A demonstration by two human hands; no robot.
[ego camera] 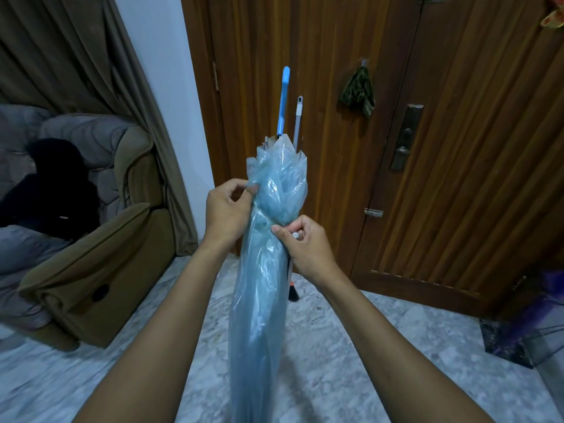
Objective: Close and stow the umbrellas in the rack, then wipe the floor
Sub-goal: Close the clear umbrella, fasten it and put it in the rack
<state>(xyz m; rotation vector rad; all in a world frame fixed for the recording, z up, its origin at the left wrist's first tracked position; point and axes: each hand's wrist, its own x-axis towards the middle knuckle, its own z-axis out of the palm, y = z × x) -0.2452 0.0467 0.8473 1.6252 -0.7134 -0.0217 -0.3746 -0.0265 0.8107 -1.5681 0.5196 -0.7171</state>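
A folded, see-through blue umbrella (262,285) stands upright in front of me, its blue handle (283,99) pointing up. My left hand (225,212) pinches the bunched canopy near the rib tips on the left. On the right, my right hand (305,242) grips the canopy's waist, fingers closed on a small white piece, seemingly the tie strap's fastener. At the far right edge a dark wire rack (515,346) stands on the floor with a purple umbrella (549,297) in it.
A wooden double door (442,117) fills the wall ahead; a grey pole (297,117) leans against it behind the umbrella. A brown armchair (100,254) with a dark bundle on it stands at left. The floor (351,346) is pale marble.
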